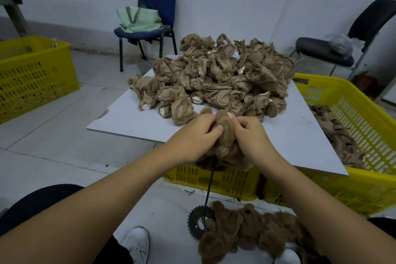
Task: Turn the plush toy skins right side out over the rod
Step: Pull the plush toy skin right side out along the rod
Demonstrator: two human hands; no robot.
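Directly above the rod (209, 193), which rises from a toothed base (200, 222) on the floor, the left hand (194, 135) and right hand (249, 133) both pinch a furry skin (225, 146), apparently to draw it down over the tip, with the unturned pile (216, 75) on the counter (132, 118) beyond.

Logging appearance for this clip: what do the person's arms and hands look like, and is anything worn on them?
Both forearms are bare up to the frame edge, with no sleeves in view. The left hand and right hand wear no gloves, and no rings, watch or bracelets show. One short, pale thumbnail shows on the right hand.
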